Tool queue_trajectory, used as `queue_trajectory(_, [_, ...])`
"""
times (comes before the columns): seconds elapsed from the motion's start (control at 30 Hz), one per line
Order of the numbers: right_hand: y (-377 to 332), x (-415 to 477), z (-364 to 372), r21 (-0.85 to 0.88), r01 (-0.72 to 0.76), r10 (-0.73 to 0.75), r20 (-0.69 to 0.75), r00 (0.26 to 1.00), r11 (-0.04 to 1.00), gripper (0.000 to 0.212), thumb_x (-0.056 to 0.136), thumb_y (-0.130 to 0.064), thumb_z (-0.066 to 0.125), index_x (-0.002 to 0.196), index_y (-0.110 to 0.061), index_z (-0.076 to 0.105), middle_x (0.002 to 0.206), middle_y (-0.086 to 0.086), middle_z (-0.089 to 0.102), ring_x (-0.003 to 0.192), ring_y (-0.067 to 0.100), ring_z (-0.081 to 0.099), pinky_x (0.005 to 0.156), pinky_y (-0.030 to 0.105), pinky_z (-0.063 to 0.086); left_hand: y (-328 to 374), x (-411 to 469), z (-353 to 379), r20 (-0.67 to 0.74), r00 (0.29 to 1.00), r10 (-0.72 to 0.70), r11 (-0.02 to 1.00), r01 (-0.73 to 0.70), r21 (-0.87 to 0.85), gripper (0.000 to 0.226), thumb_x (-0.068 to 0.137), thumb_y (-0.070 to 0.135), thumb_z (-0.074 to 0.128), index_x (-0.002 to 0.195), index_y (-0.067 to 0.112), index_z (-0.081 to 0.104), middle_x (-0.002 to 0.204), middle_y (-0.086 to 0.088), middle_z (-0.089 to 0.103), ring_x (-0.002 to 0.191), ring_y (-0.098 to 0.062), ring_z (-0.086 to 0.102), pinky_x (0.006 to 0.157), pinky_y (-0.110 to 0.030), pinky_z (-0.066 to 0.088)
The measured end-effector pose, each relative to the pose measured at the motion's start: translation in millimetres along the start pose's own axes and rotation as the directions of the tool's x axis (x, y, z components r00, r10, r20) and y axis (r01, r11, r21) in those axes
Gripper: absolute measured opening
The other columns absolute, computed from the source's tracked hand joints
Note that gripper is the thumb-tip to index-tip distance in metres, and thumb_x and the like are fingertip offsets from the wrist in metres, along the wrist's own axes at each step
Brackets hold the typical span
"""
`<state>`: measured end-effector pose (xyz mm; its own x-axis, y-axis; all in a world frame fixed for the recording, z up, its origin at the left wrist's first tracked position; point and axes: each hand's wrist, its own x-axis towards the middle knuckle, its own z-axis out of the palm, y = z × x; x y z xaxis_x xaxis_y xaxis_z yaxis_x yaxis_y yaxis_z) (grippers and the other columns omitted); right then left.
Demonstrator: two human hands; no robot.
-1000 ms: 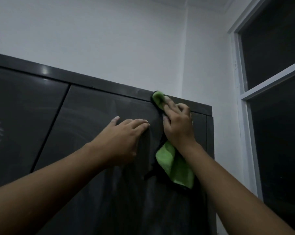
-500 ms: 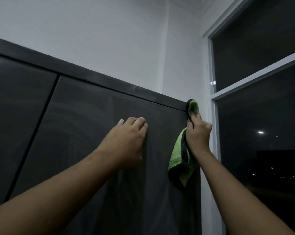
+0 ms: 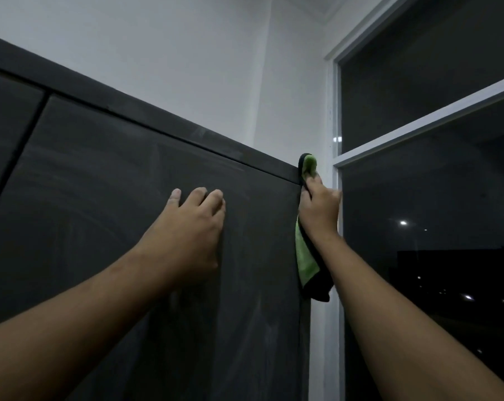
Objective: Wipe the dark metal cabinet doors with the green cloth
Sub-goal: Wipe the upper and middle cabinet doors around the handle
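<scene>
The right hand (image 3: 318, 211) grips the green cloth (image 3: 304, 257) against the top right corner of the dark metal cabinet door (image 3: 114, 198). The left hand (image 3: 190, 227) lies open and flat on the door's upper middle. To do this edge well, I judge, wrap the plush, dark-bordered cloth over the straight vertical edge and draw it down under even pressure, then go over the smooth matt panel's faint hazy smears.

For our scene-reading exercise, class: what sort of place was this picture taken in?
Most likely an indoor room at night; whether home or office is unclear. A tall dark metal cabinet stands in the corner against a white wall, beside a white-framed window showing darkness and distant lights.
</scene>
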<state>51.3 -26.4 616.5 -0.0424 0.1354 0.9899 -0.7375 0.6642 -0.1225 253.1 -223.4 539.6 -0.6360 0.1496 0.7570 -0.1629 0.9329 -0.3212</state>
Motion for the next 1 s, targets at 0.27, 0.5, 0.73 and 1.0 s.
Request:
queue_trajectory(0.27, [-21.2, -96.0, 4.6, 0.126, 0.399, -0.392, -0.077, 0.917, 0.908, 0.044, 0.091, -0.017, 0.049, 0.132, -0.012, 0.063, 0.141, -0.006, 0.056, 0.087, 0.014, 0.040, 0.078, 0.014, 0.038, 3.8, -2.9, 11.5, -0.035, 0.999, -0.016, 0.999, 0.018, 0.048, 0.097, 0.089, 0.046, 0.050, 0.154, 0.014, -0.014, 0.164, -0.002, -0.015, 0.151, -0.024, -0.012, 0.122, -0.053, 0.001])
queue_trajectory(0.5, [-56.8, -16.7, 21.3, 0.101, 0.255, -0.245, -0.101, 0.964, 0.962, 0.044, 0.090, -0.011, 0.047, 0.129, -0.015, 0.066, 0.147, -0.004, 0.051, 0.084, 0.023, 0.036, 0.075, 0.024, 0.031, -0.2, -2.9, 9.2, -0.039, 0.999, -0.014, 0.999, 0.016, 0.044, 0.098, 0.087, 0.044, 0.055, 0.156, 0.018, -0.010, 0.164, 0.002, -0.010, 0.151, -0.020, -0.007, 0.123, -0.048, 0.002])
queue_trajectory(0.73, [-118.5, -16.3, 35.4, 0.175, 0.514, -0.506, -0.088, 0.858, 0.840, 0.039, 0.082, -0.009, 0.052, 0.114, -0.016, 0.072, 0.137, -0.004, 0.061, 0.081, 0.023, 0.043, 0.075, 0.026, 0.032, -7.1, -4.6, -2.7, -0.086, 0.996, -0.009, 0.992, -0.002, -0.126, 0.084, 0.083, 0.029, 0.057, 0.156, 0.022, 0.016, 0.163, 0.002, 0.010, 0.150, -0.016, 0.000, 0.124, -0.040, 0.009])
queue_trajectory(1.0, [-117.5, -9.0, 38.9, 0.201, 0.474, -0.459, -0.119, 0.880, 0.857, 0.041, 0.088, -0.015, 0.049, 0.123, -0.019, 0.069, 0.142, -0.011, 0.056, 0.087, 0.023, 0.044, 0.081, 0.044, 0.047, -37.9, -39.1, -28.0, -0.312, 0.950, 0.006, 1.000, 0.002, 0.024, 0.041, 0.082, 0.035, 0.044, 0.119, 0.030, 0.062, 0.116, 0.007, 0.066, 0.133, -0.022, 0.022, 0.108, -0.035, 0.034])
